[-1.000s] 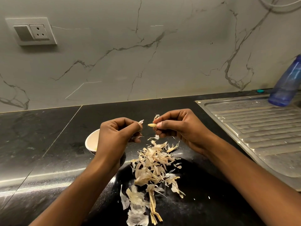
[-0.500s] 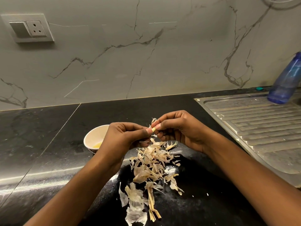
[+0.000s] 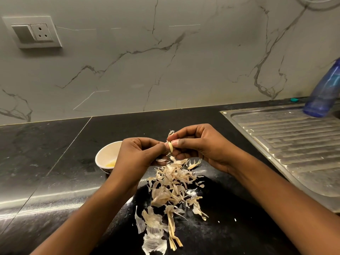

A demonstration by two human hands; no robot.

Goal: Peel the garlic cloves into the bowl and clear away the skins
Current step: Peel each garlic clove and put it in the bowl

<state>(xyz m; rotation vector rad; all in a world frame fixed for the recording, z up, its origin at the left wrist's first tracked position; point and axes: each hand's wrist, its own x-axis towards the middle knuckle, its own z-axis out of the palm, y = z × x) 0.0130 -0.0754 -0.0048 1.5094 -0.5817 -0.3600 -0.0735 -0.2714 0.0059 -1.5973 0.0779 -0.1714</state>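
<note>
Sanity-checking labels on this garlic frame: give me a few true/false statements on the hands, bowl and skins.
1. The left hand and right hand both pinch one garlic clove above the skins. True.
2. The skins are already cleared away. False: they lie piled on the black counter below the hands.
3. A blue bottle is at the far right, on the drainboard. True.
4. The bowl sits on the drainboard. False: the bowl sits on the counter, left of the skins, partly behind the left hand.
</note>
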